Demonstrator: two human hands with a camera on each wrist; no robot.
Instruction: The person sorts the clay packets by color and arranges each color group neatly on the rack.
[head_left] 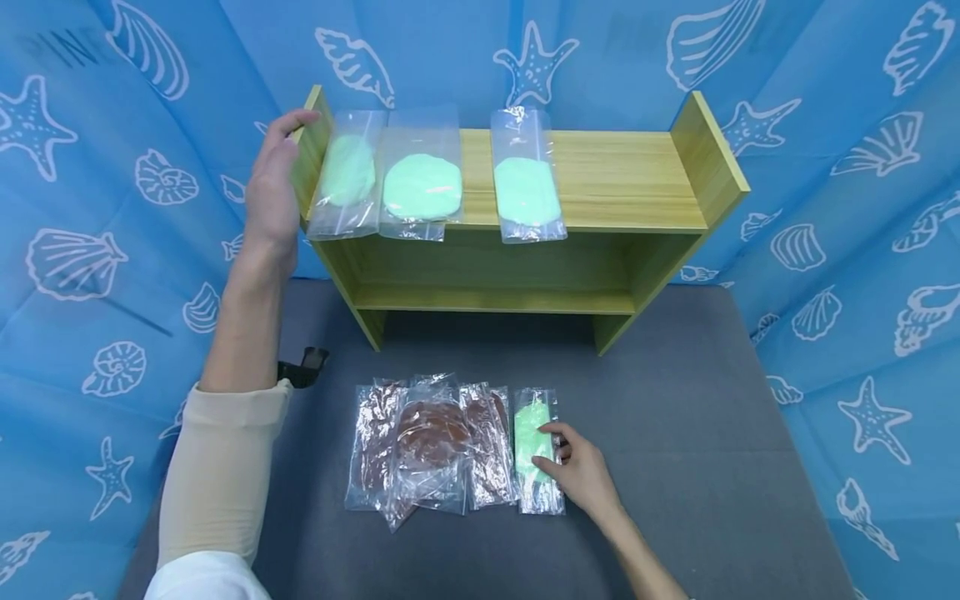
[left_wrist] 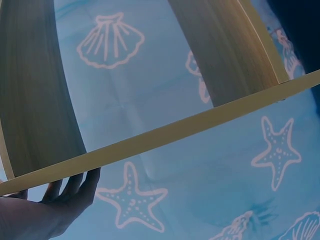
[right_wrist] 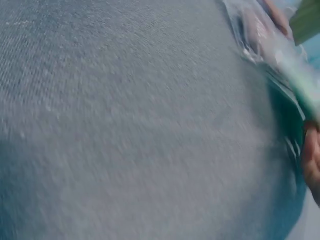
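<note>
A blue curtain (head_left: 142, 275) printed with white shells and starfish fills the top and both sides of the frame. The grey bench (head_left: 675, 400) spans the lower half, and a wooden shelf (head_left: 618, 179) stands on it at upper centre. At lower centre lies an overlapping group of clear bags, the brown packets (head_left: 433, 433). Three pale-green packets (head_left: 422, 185) rest on the shelf's upper board, two at its left end and one near the middle. At upper left, the left hand (head_left: 272, 187) touches the outer side of the shelf's left panel, its fingers nearly straight. The right hand (head_left: 585, 475), low and right of centre, pinches the green packet (head_left: 527, 437) between thumb and forefinger; that packet is just right of the brown ones.
</note>
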